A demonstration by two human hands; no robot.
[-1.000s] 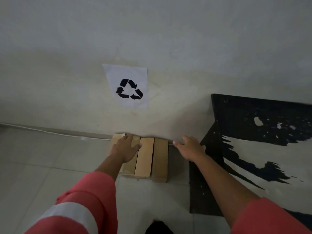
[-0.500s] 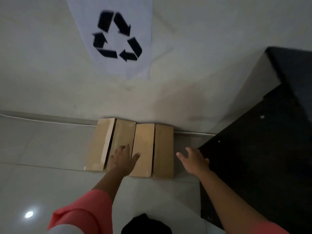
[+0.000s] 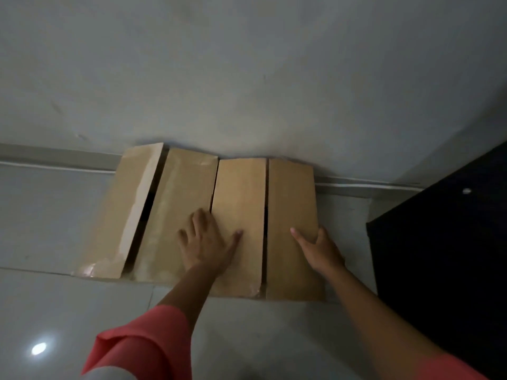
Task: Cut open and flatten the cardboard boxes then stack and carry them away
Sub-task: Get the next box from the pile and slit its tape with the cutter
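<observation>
While left hand (image 3: 204, 242) presses, cardboard panels (image 3: 238, 193) (four) run toward wall (image 3: 247, 78)

We count four cardboard panels (image 3: 238, 193) side by side, running from left to right along the far wall. There are two hands, one left hand (image 3: 204, 242) and one right hand (image 3: 318, 248). There are two coral sleeves, one near left (image 3: 142, 344) and one near right (image 3: 466, 374). At the right is one black object (image 3: 444, 256) with one white dot (image 3: 466, 191). One light reflection (image 3: 39, 348) shows near left.
</observation>
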